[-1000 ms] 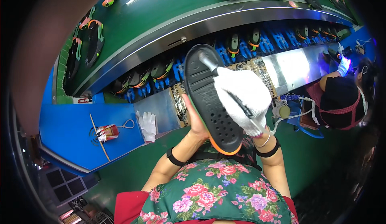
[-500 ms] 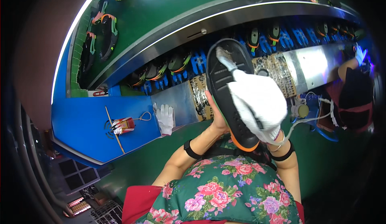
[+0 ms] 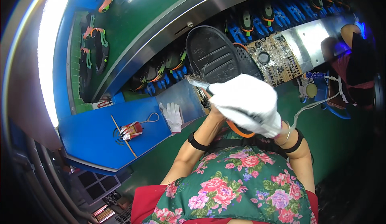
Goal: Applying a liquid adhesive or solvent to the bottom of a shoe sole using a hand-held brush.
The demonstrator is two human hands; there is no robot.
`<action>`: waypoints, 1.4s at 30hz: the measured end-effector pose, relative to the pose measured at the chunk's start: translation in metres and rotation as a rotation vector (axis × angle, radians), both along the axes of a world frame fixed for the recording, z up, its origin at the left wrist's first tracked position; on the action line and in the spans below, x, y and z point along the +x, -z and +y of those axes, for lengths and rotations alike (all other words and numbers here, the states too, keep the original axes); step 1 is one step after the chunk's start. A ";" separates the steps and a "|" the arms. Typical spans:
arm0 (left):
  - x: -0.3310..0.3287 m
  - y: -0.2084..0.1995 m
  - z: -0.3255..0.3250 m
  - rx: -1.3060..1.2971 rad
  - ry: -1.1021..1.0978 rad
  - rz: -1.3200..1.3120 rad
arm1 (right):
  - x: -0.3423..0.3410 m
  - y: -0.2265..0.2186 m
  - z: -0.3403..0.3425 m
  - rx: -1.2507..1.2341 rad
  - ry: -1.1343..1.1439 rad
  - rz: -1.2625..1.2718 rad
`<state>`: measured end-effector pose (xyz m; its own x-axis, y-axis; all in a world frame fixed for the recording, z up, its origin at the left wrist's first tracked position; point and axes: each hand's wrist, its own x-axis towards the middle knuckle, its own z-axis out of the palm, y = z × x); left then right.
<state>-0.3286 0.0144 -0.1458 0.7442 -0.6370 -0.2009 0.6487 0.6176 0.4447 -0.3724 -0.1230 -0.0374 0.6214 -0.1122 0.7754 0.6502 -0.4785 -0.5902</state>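
Observation:
My left hand (image 3: pixel 216 112), bare, grips a black shoe sole (image 3: pixel 213 55) with grooves across its upper part and an orange edge at the end nearest me. Much of that hand is hidden by the sole and by my other hand. My right hand (image 3: pixel 245 105), in a white glove, is closed around a brush (image 3: pixel 197 82); its tip lies over the left side of the sole, and its handle is mostly hidden. Behind the held sole shows a second black piece (image 3: pixel 248 61), perforated and orange-rimmed.
A blue table (image 3: pixel 88 131) on the left bears a red packet (image 3: pixel 132 130), a stick and a loop. A white glove (image 3: pixel 173 116) lies beside it. Shoes on blue holders line the metal bench (image 3: pixel 309 43); more stand on a green belt (image 3: pixel 136 27). Someone's arm (image 3: pixel 350 35) is far right.
The brush has moved left and toward me, from the sole's upper face to its left side. The sole has shifted left, and the orange-rimmed piece behind it has come into view.

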 end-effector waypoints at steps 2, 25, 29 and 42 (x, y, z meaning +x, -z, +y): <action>0.003 0.000 0.003 -0.084 0.050 0.011 | -0.004 -0.002 -0.006 -0.048 0.008 0.073; 0.021 -0.020 0.013 -0.027 0.141 0.092 | -0.027 0.013 -0.017 -0.197 -0.136 0.194; 0.029 -0.030 0.010 -0.155 0.263 -0.022 | -0.031 0.004 -0.020 0.009 -0.200 0.254; 0.059 -0.039 0.004 -0.090 0.101 -0.205 | -0.032 0.001 -0.025 0.119 -0.180 0.323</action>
<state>-0.2697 0.0188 -0.1072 0.6950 -0.7189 0.0091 0.6110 0.5973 0.5195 -0.4041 -0.1479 -0.0384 0.8496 -0.0560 0.5244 0.4888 -0.2897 -0.8229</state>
